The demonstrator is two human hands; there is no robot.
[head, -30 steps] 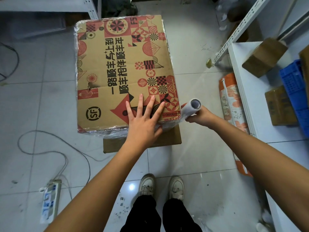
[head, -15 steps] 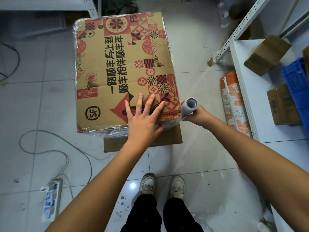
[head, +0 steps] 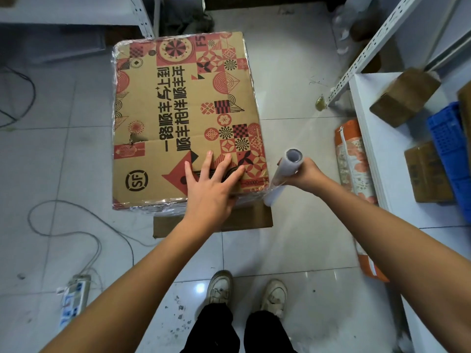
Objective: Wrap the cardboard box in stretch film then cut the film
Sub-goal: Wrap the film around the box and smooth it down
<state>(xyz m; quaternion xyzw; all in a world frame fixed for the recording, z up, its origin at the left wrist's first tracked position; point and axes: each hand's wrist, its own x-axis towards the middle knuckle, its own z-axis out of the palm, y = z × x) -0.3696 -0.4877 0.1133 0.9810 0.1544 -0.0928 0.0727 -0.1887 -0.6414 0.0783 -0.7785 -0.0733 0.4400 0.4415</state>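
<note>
On the tiled floor (head: 300, 240), atop a flat cardboard sheet (head: 252, 220), stands the printed cardboard box (head: 178, 110), its side walls already sheathed in glossy stretch film (head: 158, 208). Left hand (head: 211, 189) lies flat on the box's near top edge, fingers spread wide. Right hand (head: 304, 174) grips the stretch film roll (head: 285, 171), upright just beside the box's near right corner.

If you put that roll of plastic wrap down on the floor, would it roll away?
Probably: the film roll is a smooth round tube and the floor tiles look glossy. It is likely light, since the right hand holds it up alone.
</note>
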